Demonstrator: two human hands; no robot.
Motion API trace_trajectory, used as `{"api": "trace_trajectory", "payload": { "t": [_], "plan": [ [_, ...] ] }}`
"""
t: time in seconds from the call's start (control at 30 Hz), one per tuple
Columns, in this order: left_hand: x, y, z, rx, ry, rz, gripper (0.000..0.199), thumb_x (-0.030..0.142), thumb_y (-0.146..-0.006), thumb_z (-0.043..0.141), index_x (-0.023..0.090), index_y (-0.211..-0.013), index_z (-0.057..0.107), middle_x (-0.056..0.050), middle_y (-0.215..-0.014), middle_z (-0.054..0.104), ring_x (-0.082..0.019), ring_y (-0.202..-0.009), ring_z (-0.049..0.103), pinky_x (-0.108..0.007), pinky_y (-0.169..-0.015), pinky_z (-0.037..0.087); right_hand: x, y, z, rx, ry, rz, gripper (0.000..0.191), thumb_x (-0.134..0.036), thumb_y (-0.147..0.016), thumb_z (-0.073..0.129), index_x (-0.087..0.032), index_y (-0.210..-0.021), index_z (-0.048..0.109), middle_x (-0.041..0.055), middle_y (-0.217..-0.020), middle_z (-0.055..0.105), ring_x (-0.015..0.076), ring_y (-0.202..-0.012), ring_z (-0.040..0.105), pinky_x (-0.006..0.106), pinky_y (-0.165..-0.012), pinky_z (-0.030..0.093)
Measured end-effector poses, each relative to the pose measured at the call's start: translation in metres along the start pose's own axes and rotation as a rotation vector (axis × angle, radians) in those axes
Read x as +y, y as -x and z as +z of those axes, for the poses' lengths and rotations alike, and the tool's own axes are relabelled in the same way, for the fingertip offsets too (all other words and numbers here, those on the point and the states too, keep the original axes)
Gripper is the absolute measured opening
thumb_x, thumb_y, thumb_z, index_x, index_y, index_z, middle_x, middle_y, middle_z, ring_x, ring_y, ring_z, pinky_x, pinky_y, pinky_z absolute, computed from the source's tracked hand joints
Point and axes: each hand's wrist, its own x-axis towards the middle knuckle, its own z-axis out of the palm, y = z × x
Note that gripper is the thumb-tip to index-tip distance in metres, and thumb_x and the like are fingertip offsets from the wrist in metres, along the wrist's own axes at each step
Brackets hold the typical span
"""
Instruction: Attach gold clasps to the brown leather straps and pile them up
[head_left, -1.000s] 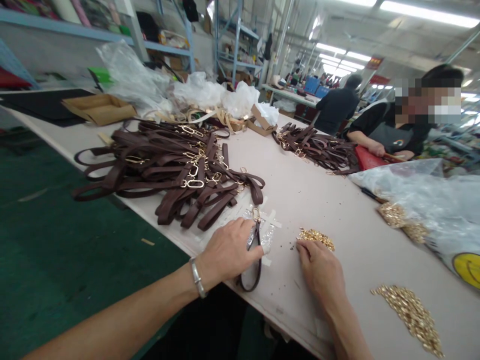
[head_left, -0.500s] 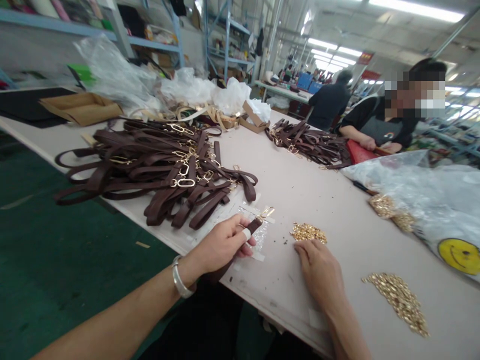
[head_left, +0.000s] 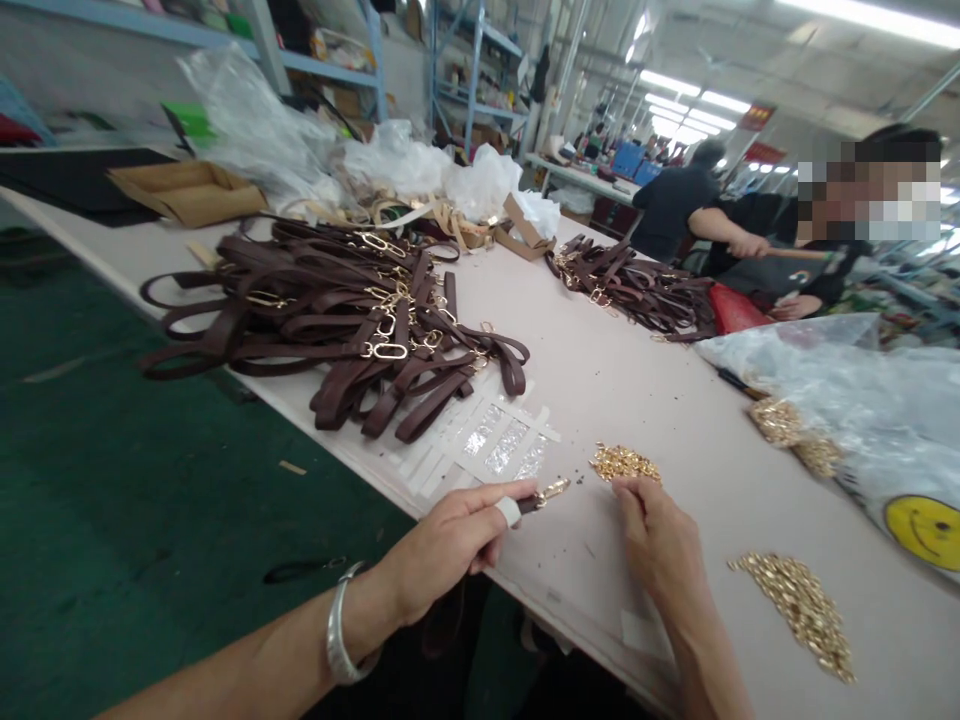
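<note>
My left hand point(head_left: 457, 535), with white tape round a finger and a silver bangle on the wrist, is closed on a dark brown strap point(head_left: 529, 504). A gold clasp point(head_left: 555, 490) sticks out from the strap's end, over the table's near edge. My right hand point(head_left: 656, 530) is at the near side of a small pile of gold hardware point(head_left: 624, 462), its fingers together and pointing down. Whatever its fingertips may hold is hidden. Brown straps with gold clasps point(head_left: 360, 330) lie heaped beyond my left hand.
Taped clear plastic point(head_left: 501, 440) lies on the table point(head_left: 570, 370). Another gold pile point(head_left: 799, 605) is at the right, near plastic bags point(head_left: 862, 400). More straps point(head_left: 637, 285) lie farther back. Across the table, a person point(head_left: 795, 240) holds a wooden-handled tool over something red point(head_left: 735, 308).
My left hand and the strap have come nearer, off the taped plastic, and the clasp has tilted lower. My right hand stays by the pile. The person opposite has raised a hand with the tool.
</note>
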Motion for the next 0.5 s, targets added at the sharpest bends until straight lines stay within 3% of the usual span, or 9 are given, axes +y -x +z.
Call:
{"api": "trace_trajectory", "payload": {
  "t": [0.17,0.27,0.37,0.5],
  "plan": [
    [-0.014,-0.009,0.009,0.051,0.021,0.136,0.063,0.019,-0.08,0.063,0.016,-0.142,0.05,-0.004,-0.098,0.07,-0.014,-0.076,0.06,-0.027,-0.071,0.047,-0.033,0.036,-0.005,0.006,-0.636,0.309,0.029,-0.048,-0.084,0.067,-0.02,-0.093,0.07,0.0012,-0.073,0.07,0.018,-0.072,0.066,0.029,-0.07,0.053],
    [-0.014,-0.01,0.017,-0.019,0.046,0.137,0.044,0.016,-0.08,0.064,0.016,-0.124,0.064,-0.005,-0.101,0.074,-0.018,-0.088,0.066,-0.028,-0.077,0.049,-0.06,0.052,0.001,-0.063,-0.901,0.364,0.027,-0.044,-0.08,0.074,-0.021,-0.094,0.07,0.0009,-0.078,0.073,0.0165,-0.072,0.068,0.028,-0.072,0.054],
    [-0.011,-0.007,0.023,-0.098,0.071,0.172,0.029,0.012,-0.081,0.063,0.017,-0.108,0.072,-0.004,-0.104,0.076,-0.019,-0.098,0.067,-0.029,-0.088,0.049,-0.078,0.057,0.004,-0.109,-1.004,0.354,0.02,-0.04,-0.081,0.075,-0.022,-0.091,0.072,-0.0003,-0.075,0.072,0.0148,-0.07,0.067,0.025,-0.07,0.054],
    [-0.011,-0.004,0.026,-0.101,0.04,0.191,0.028,0.008,-0.081,0.061,0.017,-0.104,0.074,-0.003,-0.099,0.077,-0.018,-0.096,0.069,-0.028,-0.09,0.05,-0.082,0.057,0.003,-0.127,-0.999,0.338,0.015,-0.037,-0.08,0.074,-0.024,-0.086,0.075,-0.0021,-0.067,0.069,0.0126,-0.065,0.063,0.023,-0.065,0.052]
  ]
}}
